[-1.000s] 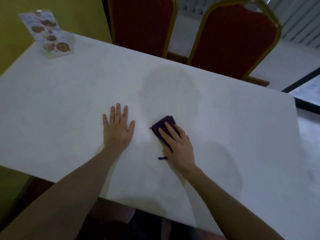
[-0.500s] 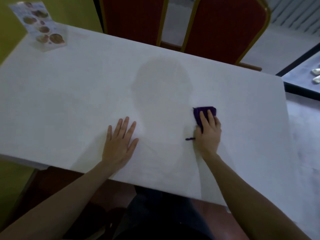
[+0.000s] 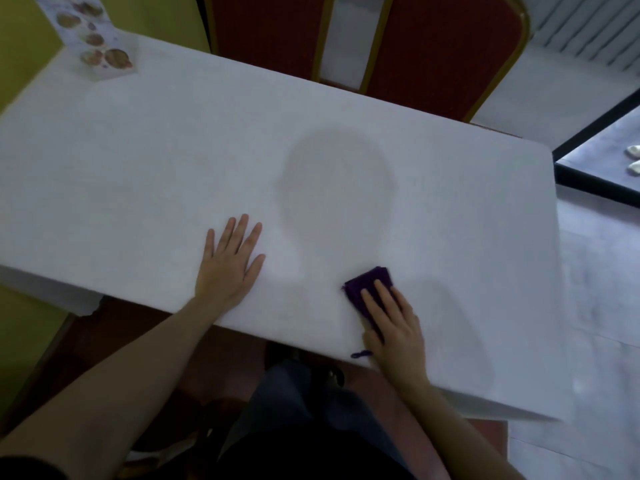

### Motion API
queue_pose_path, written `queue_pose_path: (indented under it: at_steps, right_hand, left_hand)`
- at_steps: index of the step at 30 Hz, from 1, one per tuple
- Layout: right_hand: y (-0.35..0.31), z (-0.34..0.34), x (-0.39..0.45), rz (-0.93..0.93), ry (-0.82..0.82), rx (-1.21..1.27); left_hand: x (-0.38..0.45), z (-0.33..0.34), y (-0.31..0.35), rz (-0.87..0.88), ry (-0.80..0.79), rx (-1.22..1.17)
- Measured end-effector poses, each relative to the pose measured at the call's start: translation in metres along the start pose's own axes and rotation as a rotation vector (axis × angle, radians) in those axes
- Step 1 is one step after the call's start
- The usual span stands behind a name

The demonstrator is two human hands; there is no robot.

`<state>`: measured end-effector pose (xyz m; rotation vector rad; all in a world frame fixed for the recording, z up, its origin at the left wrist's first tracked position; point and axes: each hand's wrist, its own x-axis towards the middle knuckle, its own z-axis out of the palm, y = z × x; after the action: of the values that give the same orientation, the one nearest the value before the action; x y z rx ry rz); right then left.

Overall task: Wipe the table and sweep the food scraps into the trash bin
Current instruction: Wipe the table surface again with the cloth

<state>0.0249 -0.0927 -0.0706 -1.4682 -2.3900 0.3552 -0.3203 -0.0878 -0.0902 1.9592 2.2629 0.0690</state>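
A white table (image 3: 173, 161) fills most of the head view. A folded purple cloth (image 3: 363, 289) lies on it near the front edge, right of centre, and my right hand (image 3: 393, 323) presses flat on top of it, covering its near half. A purple loop of the cloth (image 3: 360, 355) trails by my wrist at the table's edge. To the left, my left hand (image 3: 230, 265) rests flat on the tabletop, fingers spread, holding nothing. I see no food scraps and no trash bin.
A standing menu card (image 3: 93, 39) with food pictures is at the far left corner. Two red chairs (image 3: 440, 46) with gold frames stand behind the far edge. A yellow wall (image 3: 20, 46) is on the left. Pale floor (image 3: 606, 306) lies right of the table.
My right hand has pulled the purple cloth back toward the front edge of the table, after sweeping it right. My left hand stays flat in about the same spot.
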Motion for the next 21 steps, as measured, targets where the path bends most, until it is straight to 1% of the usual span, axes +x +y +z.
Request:
queue_pose_path:
  at_steps: [3, 5, 8, 11, 15, 18, 21]
  right_hand:
    - [0.039, -0.013, 0.016, 0.138, 0.066, -0.002]
    - [0.051, -0.014, 0.043, 0.242, 0.089, 0.007]
    - [0.039, -0.005, 0.095, 0.353, 0.092, 0.018]
    - [0.003, 0.013, 0.143, 0.403, 0.036, 0.036]
    - [-0.066, 0.041, 0.167, 0.249, -0.041, 0.057]
    - [-0.117, 0.057, 0.151, 0.079, -0.088, 0.101]
    - [-0.120, 0.060, 0.124, -0.106, -0.162, 0.086]
  left_hand:
    - [-0.001, 0.000, 0.001, -0.003, 0.009, -0.017]
    - [0.000, -0.002, 0.001, -0.008, 0.005, -0.042]
    - [0.000, -0.009, -0.005, 0.000, 0.006, -0.078]
    - [0.003, -0.017, -0.027, -0.019, 0.026, -0.106]
    - [0.010, -0.030, -0.075, -0.079, 0.011, -0.065]
    - [0.020, -0.039, -0.110, -0.130, -0.011, -0.063]
    - [0.035, -0.044, -0.143, -0.157, -0.028, -0.062]
